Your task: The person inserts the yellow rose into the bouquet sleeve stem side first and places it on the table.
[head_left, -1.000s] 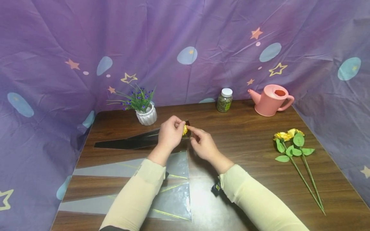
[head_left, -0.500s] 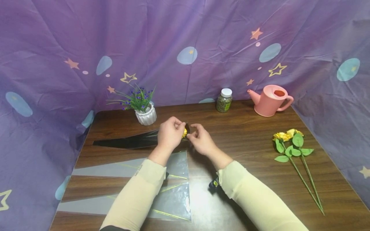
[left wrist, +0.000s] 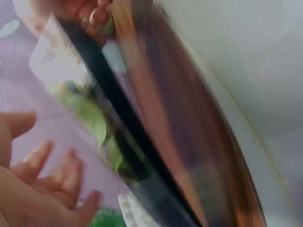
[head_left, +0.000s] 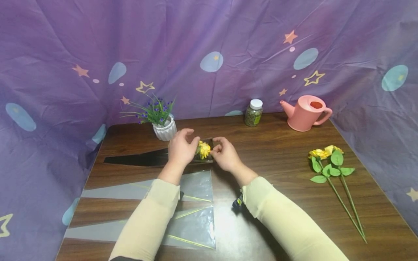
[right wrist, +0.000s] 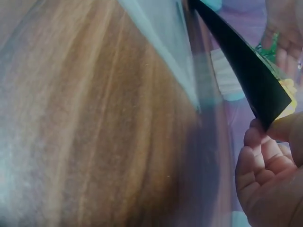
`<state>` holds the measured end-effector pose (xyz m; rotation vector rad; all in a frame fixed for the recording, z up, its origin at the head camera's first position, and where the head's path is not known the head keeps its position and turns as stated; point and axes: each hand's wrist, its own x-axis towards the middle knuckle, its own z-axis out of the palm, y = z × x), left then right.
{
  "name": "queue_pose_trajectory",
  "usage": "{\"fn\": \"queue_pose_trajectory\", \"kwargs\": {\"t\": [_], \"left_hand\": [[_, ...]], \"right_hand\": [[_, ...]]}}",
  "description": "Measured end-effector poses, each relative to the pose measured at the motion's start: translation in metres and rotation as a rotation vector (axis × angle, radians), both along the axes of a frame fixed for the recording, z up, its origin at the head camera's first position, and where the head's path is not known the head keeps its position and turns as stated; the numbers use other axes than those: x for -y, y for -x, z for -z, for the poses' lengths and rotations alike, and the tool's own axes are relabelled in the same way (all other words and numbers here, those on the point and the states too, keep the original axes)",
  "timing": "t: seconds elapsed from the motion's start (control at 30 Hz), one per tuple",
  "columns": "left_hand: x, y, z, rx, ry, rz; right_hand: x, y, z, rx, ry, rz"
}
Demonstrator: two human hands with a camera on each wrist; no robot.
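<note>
"On the far middle of the table (head_left: 277,145), a black-backed sleeve (head_left: 140,159), narrow end pointing left. Where's the yellow rose (head_left: 205,150)?"

"In the sleeve's wide end, bloom just short of the edge, between the two hands. Leaves (left wrist: 97,120) show through the clear face in the left wrist view."

"Left hand (head_left: 181,146)?"

"Just left of the bloom. Fingers (left wrist: 71,177) loosely bent, holding nothing; the left wrist view, blurred, shows a gap between them and the film."

"And the right hand (head_left: 225,154)?"

"Grasping. Thumb (right wrist: 286,126) and forefinger pinch a corner of the sleeve's wide end. Bloom lies just beyond that pinch; whether a fingertip brushes a petal, I can't tell."

"Nearby?"

"Two clear sleeves with yellow lines, one (head_left: 199,185) just on the near side of the black one, the other (head_left: 196,224) nearer the person. Well to the right, two more yellow roses (head_left: 326,154), stems slanting toward the near right."

"Far edge?"

"White pot (head_left: 165,131) with a purple-flowered plant (head_left: 158,111), white-capped jar (head_left: 253,115), pink watering can (head_left: 303,115). Purple patterned cloth (head_left: 183,43) behind."
</note>
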<state>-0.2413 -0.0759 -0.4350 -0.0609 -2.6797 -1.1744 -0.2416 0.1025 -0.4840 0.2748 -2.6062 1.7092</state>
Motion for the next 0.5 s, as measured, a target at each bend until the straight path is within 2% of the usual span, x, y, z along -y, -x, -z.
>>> {"fn": "queue_pose_trajectory", "kwargs": {"t": [0.13,0.2,0.4,0.5], "left_hand": [[0.012,-0.001,-0.001,0.204,0.097,0.056],[0.015,-0.002,0.001,0.267,0.121,0.080],[0.018,-0.001,0.010,0.315,0.137,0.109],[0.021,-0.001,0.012,0.335,0.147,0.102]], "right_hand": [[0.002,0.004,0.006,0.008,-0.023,0.007],[0.003,0.006,0.009,0.022,-0.011,0.005],[0.007,0.007,0.012,0.103,0.042,-0.004],[0.008,0.006,0.015,0.138,0.037,-0.033]]}}
